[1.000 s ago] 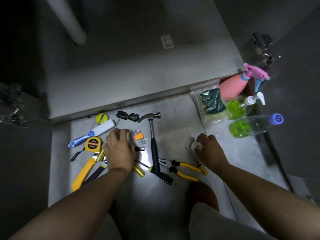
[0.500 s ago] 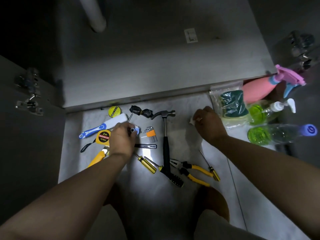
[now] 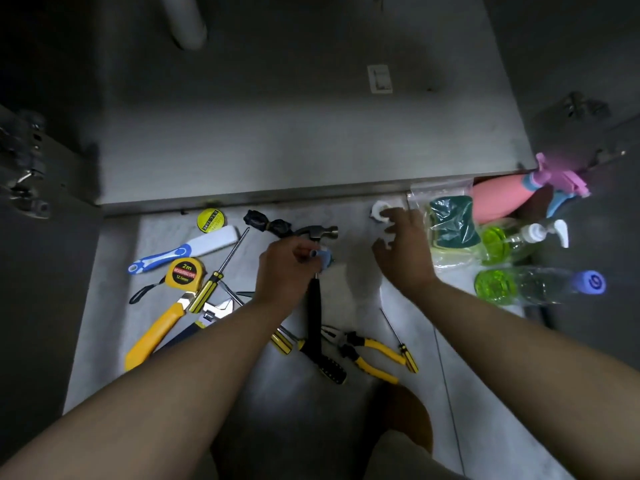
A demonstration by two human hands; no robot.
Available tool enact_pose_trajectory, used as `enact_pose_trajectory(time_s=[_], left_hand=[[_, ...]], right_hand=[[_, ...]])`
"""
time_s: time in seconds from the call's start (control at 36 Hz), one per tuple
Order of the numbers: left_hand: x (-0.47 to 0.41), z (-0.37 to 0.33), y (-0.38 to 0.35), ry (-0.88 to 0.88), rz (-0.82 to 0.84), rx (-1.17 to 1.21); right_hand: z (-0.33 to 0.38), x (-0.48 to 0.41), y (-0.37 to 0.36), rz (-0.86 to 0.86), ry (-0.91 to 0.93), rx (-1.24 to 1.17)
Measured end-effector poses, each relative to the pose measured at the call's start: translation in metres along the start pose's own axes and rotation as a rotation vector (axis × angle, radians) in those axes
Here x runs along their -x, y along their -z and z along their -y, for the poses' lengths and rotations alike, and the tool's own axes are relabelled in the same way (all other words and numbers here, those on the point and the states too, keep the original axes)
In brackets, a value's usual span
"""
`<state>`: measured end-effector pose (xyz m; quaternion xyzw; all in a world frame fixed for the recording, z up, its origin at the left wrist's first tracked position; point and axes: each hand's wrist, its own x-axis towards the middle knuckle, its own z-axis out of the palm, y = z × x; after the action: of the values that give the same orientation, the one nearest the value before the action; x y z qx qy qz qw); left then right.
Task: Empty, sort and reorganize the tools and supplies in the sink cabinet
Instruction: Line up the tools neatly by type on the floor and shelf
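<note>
Tools lie spread on the floor in front of the open sink cabinet (image 3: 311, 140). My left hand (image 3: 285, 271) hovers over the hammer (image 3: 314, 320), fingers shut on a small blue part (image 3: 323, 256). My right hand (image 3: 407, 251) is spread open just right of it, fingertips next to a small white roll (image 3: 379, 209) that lies on the floor by the cabinet's front edge. Left of my left hand lie a yellow tape measure (image 3: 185, 271), a striped screwdriver (image 3: 221, 271), a yellow utility knife (image 3: 156, 334) and an adjustable wrench (image 3: 216, 311).
Yellow-handled pliers (image 3: 367, 353) and a thin screwdriver (image 3: 398, 337) lie near my knees. At the right lie a bag of sponges (image 3: 450, 220), a pink spray bottle (image 3: 502, 199) and two green bottles (image 3: 512, 239). A drain pipe (image 3: 187, 26) descends into the cabinet. A door hinge (image 3: 24, 174) sits left.
My left hand has moved right, over the hammer, carrying the small blue part. My right hand went up to the cabinet edge and let go of the white roll there.
</note>
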<state>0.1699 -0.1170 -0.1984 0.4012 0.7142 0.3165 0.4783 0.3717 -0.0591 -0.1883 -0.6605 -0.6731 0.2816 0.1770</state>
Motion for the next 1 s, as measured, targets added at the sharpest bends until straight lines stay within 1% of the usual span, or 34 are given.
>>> enact_pose_trajectory(time_s=[0.08,0.14,0.17,0.19,0.28,0.42,0.47,0.56,0.67,0.78,0.86,0.94,1.0], left_hand=[[0.000,-0.004,-0.015,0.037,0.076,0.062],[0.001,-0.009,-0.022,0.053,0.121,0.056],[0.001,-0.011,-0.024,0.049,0.136,0.053],[0.002,-0.013,-0.026,0.042,0.149,0.051],[0.009,-0.014,-0.030,0.029,0.174,0.058],[0.011,-0.013,-0.029,0.016,0.165,0.072],[0.009,-0.010,-0.025,0.014,0.168,0.069],[0.006,-0.001,-0.016,0.011,0.145,0.029],[0.004,0.015,-0.004,0.049,0.096,-0.051],[0.006,0.025,0.003,0.092,0.125,-0.097],[0.009,0.029,0.009,0.074,0.131,-0.135],[0.014,0.033,0.017,0.007,0.078,-0.211],[0.017,0.037,0.026,-0.050,-0.006,-0.310]], right_hand=[[0.008,0.037,-0.003,0.142,0.095,-0.124],[0.011,0.053,-0.007,0.265,0.116,-0.152],[0.013,0.058,-0.009,0.296,0.113,-0.156],[0.015,0.062,-0.011,0.291,0.100,-0.155],[0.018,0.063,-0.011,0.189,0.078,-0.113],[0.014,0.052,-0.011,0.177,0.092,-0.072],[0.008,0.047,-0.014,0.156,0.044,-0.047],[-0.003,0.035,-0.016,0.092,-0.092,0.011],[-0.014,0.018,-0.016,0.039,-0.197,0.077],[-0.017,0.004,-0.017,0.052,-0.199,0.165],[-0.018,-0.006,-0.017,0.087,-0.218,0.234],[-0.019,-0.011,-0.018,0.131,-0.234,0.270],[-0.018,-0.008,-0.018,0.125,-0.228,0.261]])
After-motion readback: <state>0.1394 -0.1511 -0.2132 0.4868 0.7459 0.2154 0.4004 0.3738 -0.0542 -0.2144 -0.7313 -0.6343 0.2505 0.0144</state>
